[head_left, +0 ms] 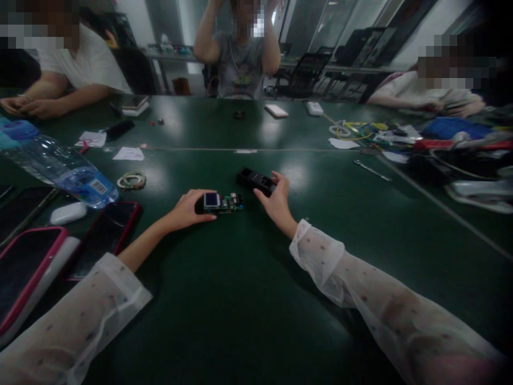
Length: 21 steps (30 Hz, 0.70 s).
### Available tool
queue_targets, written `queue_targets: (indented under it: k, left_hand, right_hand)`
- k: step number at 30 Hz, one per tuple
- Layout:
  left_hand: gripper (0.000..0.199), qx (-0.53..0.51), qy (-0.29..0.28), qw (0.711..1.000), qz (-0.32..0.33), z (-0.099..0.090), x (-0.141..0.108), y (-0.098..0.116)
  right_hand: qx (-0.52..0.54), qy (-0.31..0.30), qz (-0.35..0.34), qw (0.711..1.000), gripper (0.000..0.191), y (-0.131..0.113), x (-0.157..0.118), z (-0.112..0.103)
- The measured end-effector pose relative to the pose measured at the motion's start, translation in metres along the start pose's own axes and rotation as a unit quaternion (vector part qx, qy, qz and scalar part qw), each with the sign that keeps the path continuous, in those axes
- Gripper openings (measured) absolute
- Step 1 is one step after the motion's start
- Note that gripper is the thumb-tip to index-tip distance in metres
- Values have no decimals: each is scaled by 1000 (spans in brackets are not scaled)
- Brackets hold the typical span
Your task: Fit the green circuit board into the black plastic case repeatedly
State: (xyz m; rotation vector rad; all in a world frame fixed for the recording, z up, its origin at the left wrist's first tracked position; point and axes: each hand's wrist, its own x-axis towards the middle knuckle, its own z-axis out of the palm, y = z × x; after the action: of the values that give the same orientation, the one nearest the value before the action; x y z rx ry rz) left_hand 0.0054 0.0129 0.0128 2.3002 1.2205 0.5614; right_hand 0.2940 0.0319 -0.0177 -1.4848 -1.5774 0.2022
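Observation:
Near the middle of the dark green table, my left hand (pixel 189 210) grips a small green circuit board (pixel 226 202) by its left end. A little square screen (pixel 211 200) sits on the board, and its bare components face up toward the right. Just to the right and slightly farther off, my right hand (pixel 278 202) has thumb and fingers closed around the near end of a black plastic casing (pixel 253 178). The casing has a square opening at its far end. Board and casing are apart, with a small gap between them.
At left stand a tilted water bottle (pixel 86 179), a bracelet (pixel 131 181), a white case (pixel 68 213) and phones, one red-edged (pixel 108 230). A wrench (pixel 372 170) and cable clutter (pixel 356 130) lie at right. Three people sit across the table (pixel 240 321).

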Motion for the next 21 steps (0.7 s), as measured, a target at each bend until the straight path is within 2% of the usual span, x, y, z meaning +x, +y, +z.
queue_targets:
  k: [5,21]
  left_hand:
    - [64,9,1,1000,3,1,0,-2]
    - [57,29,5,1000,2,2,0,-2]
  right_hand:
    - [2,-41,9,999,56,-3,-1,-2]
    - [55,-64,-28,996,50,4,1,3]
